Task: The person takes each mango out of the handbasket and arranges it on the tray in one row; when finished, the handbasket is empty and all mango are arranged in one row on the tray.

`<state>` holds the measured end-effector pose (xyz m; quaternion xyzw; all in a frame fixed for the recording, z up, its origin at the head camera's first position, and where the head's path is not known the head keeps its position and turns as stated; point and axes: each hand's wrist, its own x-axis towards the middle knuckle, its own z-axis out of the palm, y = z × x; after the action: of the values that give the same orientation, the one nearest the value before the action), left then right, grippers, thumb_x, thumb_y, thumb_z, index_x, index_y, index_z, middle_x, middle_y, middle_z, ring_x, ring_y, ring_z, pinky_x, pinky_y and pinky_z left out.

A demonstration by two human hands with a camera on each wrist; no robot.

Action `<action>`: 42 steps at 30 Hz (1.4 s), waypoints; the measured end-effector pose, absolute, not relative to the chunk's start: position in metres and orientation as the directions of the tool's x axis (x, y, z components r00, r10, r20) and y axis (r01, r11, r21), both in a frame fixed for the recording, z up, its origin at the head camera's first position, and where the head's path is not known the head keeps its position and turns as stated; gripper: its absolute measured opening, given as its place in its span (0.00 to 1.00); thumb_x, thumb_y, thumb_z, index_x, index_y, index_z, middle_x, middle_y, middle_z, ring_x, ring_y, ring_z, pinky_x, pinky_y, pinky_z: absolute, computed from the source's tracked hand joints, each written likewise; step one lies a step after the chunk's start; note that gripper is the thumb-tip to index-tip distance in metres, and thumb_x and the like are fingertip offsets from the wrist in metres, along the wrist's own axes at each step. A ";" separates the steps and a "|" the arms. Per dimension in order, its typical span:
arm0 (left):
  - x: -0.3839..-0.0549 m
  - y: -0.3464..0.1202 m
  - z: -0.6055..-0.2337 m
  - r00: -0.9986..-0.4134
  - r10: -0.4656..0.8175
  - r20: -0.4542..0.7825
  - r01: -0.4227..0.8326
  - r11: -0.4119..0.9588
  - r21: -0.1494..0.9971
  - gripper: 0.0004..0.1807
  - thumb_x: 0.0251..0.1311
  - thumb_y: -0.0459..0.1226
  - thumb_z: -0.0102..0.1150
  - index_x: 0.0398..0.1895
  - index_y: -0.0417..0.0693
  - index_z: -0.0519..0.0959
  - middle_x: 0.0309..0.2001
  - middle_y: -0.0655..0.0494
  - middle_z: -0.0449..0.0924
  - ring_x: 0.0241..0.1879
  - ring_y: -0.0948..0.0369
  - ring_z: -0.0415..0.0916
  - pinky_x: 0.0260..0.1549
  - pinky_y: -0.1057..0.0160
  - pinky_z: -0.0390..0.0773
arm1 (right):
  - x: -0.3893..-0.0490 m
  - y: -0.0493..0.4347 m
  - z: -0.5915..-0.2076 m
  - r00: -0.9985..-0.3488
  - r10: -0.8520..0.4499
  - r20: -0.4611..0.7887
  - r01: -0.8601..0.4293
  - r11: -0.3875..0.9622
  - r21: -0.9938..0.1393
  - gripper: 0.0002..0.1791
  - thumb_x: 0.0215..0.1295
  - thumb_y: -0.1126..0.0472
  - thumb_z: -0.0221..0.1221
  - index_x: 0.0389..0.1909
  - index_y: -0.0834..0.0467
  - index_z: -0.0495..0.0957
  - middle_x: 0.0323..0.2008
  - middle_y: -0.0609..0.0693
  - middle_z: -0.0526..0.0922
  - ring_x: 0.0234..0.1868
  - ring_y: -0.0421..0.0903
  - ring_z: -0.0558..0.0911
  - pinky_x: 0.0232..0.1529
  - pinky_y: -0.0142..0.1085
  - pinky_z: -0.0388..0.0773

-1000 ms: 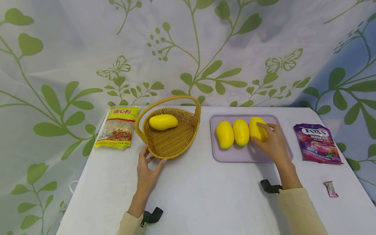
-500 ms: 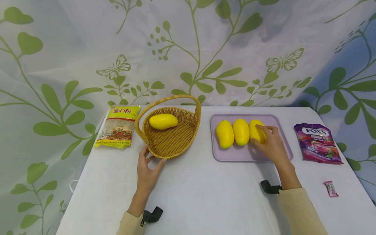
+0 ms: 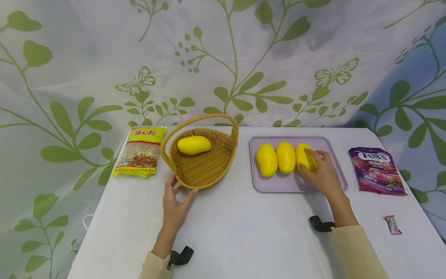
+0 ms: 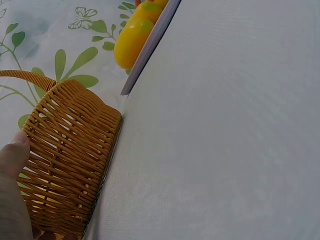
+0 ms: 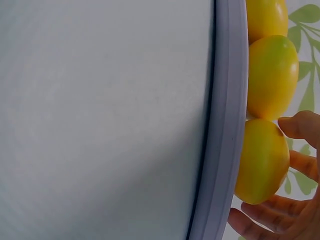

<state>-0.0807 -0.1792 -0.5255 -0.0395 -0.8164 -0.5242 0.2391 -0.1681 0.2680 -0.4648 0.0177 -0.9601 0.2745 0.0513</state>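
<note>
My left hand [image 3: 175,207] holds the near left rim of a brown wicker basket [image 3: 209,172], thumb and fingers spread along its edge. In the left wrist view the thumb [image 4: 15,152] lies against the woven side. One yellow mango [image 3: 193,145] lies inside the basket. Over the lilac tray [image 3: 263,186], my right hand [image 3: 325,172] grips the rightmost mango [image 3: 304,157], thumb on its near side. The right wrist view shows fingers curved round that mango. Two more mangoes, a left one [image 3: 266,161] and a middle one [image 3: 286,158], stand beside it in the tray.
A yellow pasta bag [image 3: 139,152] lies left of the basket. To the right of the tray are a purple candy bag [image 3: 377,170] and a small pink wrapped candy [image 3: 392,224]. A leaf-patterned curtain [image 3: 209,58] hangs behind the white table [image 3: 244,232].
The mango in my right hand has come slightly down and toward me, into line with the other two in the tray. My left hand and the basket have stayed put.
</note>
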 end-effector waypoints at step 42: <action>-0.082 -0.180 -0.528 -0.879 -0.184 0.440 0.318 0.460 0.829 0.47 0.52 0.34 0.73 0.72 0.35 0.57 0.69 0.39 0.63 0.65 0.46 0.67 0.53 0.56 0.80 | -0.179 0.111 -0.443 -0.830 -0.438 0.346 -0.556 0.702 -0.445 0.26 0.63 0.54 0.65 0.61 0.54 0.74 0.62 0.61 0.71 0.60 0.58 0.73 0.61 0.52 0.76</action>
<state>-0.0819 -0.1800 -0.5278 -0.0412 -0.8193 -0.5181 0.2423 -0.1788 0.1107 -0.4430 0.2714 -0.9162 0.2745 0.1076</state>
